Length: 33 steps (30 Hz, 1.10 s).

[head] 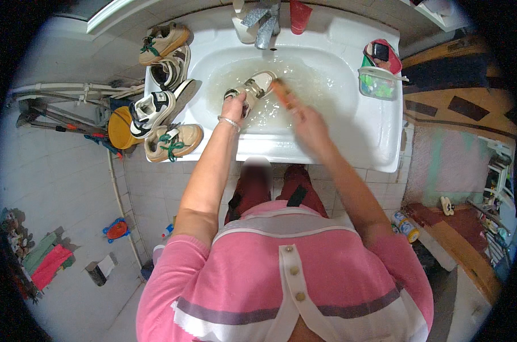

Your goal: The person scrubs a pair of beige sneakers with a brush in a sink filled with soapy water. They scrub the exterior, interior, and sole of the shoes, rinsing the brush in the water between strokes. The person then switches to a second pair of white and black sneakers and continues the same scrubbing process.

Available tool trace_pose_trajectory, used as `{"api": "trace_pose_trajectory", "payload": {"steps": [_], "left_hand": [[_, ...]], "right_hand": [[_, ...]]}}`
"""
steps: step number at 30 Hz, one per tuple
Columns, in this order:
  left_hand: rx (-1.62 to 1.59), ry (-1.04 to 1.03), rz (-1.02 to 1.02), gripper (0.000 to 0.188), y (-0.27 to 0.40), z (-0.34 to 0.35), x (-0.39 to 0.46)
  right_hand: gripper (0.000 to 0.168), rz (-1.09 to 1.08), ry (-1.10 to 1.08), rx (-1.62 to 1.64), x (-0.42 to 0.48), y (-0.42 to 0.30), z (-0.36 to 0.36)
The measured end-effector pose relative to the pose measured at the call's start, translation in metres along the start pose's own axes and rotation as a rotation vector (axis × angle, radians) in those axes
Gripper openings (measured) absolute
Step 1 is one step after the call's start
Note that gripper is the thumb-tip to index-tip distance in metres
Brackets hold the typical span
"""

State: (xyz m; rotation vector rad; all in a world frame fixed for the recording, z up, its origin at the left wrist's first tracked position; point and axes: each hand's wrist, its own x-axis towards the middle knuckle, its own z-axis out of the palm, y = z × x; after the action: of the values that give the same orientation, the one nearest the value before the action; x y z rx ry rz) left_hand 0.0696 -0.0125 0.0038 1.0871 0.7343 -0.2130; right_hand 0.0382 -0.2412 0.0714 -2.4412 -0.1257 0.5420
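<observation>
My left hand (234,109) grips a beige and dark sneaker (254,89) by its heel end, holding it over the cloudy water (275,109) in a white sink (348,141). The toe points up and to the right. In my right hand (310,128) is an orange brush (285,95), blurred by motion, with its far end at the sneaker's toe. Its bristles cannot be made out. On the sink's left ledge stand a tan sneaker with green laces (173,143), a white and black sneaker (153,112), a dark and beige sneaker (171,68) and another tan sneaker (162,42).
A grey faucet (263,34) rises at the sink's back, between a white bottle (242,25) and a red cup (300,17). Plastic containers (378,83) sit on the right ledge. A yellow bucket (121,128) hangs or stands left of the sink, near wall pipes (83,89).
</observation>
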Motion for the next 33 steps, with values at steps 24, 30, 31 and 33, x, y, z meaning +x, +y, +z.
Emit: {"api": "trace_pose_trajectory", "payload": {"steps": [24,30,31,33], "left_hand": [[0.281,0.057,0.146,0.023,0.002,-0.006,-0.007],[0.056,-0.057,0.212,0.020,0.023,-0.008,-0.021],[0.067,-0.083,0.224,0.021,0.032,-0.002,-0.032],[0.132,-0.131,0.210,0.024,0.033,-0.009,-0.037]], "right_hand": [[0.037,-0.073,0.088,-0.175,-0.002,-0.071,0.027],[0.048,-0.152,0.221,0.001,0.013,-0.044,-0.007],[0.051,-0.124,0.300,0.103,0.017,-0.039,-0.007],[0.061,-0.067,0.456,0.311,0.041,-0.029,-0.006]]}}
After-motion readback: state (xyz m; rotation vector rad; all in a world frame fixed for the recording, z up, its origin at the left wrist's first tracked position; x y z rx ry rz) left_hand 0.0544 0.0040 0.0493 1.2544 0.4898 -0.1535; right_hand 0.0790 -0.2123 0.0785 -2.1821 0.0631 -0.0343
